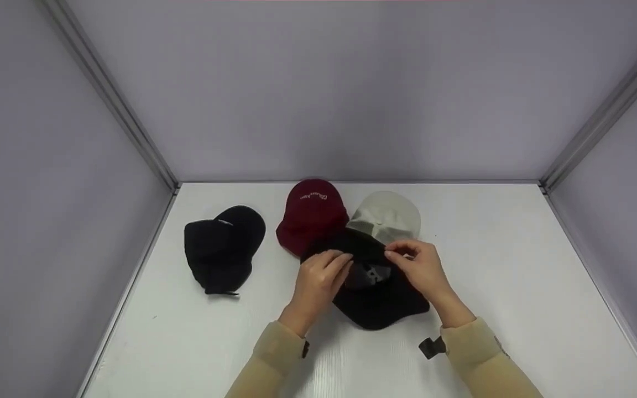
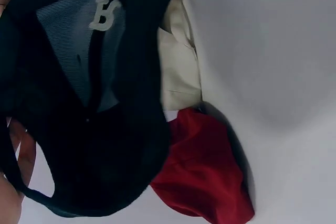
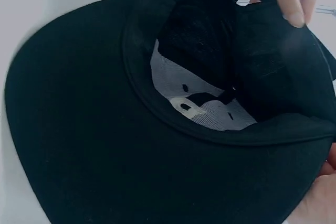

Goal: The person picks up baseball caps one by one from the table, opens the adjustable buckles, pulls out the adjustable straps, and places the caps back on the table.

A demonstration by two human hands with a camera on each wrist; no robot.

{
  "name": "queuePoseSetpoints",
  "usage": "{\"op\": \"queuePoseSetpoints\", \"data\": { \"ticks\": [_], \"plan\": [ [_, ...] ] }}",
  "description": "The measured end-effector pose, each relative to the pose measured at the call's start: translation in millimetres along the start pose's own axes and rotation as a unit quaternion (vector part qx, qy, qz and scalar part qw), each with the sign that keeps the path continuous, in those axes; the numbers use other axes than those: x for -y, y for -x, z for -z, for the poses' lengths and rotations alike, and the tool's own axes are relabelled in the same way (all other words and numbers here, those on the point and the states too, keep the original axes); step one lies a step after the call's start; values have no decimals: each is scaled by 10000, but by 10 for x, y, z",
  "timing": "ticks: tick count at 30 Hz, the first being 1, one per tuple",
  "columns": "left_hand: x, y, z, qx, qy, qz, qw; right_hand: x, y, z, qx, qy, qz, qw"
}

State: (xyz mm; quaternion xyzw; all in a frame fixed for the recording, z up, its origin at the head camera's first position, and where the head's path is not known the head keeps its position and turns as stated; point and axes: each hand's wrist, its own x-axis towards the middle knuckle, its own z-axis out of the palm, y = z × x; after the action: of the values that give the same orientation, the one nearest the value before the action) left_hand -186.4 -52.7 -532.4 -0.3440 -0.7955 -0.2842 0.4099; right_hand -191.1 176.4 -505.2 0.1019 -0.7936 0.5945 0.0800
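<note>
A black cap point(image 1: 376, 309) is held opening-up between my two hands, with a pale letter-shaped patch point(image 3: 186, 107) visible inside its crown. My left hand point(image 1: 318, 282) grips the cap's edge near the narrow strap point(image 2: 39, 196) at its back opening. On the opposite side my right hand point(image 1: 422, 271) pinches the edge between thumb and fingers. The wide brim point(image 3: 79, 119) fills much of the right wrist view. Just beyond the held cap lie a red cap point(image 1: 313, 213) and a beige cap point(image 1: 389, 213), both partly covered by it in the head view.
Another black cap point(image 1: 216, 251) lies on the white table point(image 1: 517, 265) to the left, apart from the others. Grey panels point(image 1: 324, 94) wall the table at the back and both sides. A black strap end point(image 1: 432, 347) sticks out at my right cuff.
</note>
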Motion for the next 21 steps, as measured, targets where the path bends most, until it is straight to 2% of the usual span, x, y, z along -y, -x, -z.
{"op": "queuePoseSetpoints", "data": {
  "ticks": [4, 8, 11, 15, 19, 21],
  "plan": [
    [10, -68, -54, -384, 603, 487, 9962, 46, 3, 0, 83, 328, 249, 9991],
    [41, -118, -115, -670, 1138, 1066, 9855, -134, -35, 8, 153, 560, 634, 9963],
    [57, -144, -150, -781, 1395, 1373, 9775, -113, -33, -10, 293, 653, 916, 9932],
    [51, -168, -174, -874, 1621, 1580, 9701, 95, -16, -46, 681, 576, 1193, 9889],
    [23, -195, -185, -904, 1862, 1661, 9641, 372, -6, -61, 1025, 559, 1107, 9870],
    [6, -208, -187, -944, 1940, 1684, 9618, 425, -22, -71, 1118, 581, 956, 9874]
  ]
}}
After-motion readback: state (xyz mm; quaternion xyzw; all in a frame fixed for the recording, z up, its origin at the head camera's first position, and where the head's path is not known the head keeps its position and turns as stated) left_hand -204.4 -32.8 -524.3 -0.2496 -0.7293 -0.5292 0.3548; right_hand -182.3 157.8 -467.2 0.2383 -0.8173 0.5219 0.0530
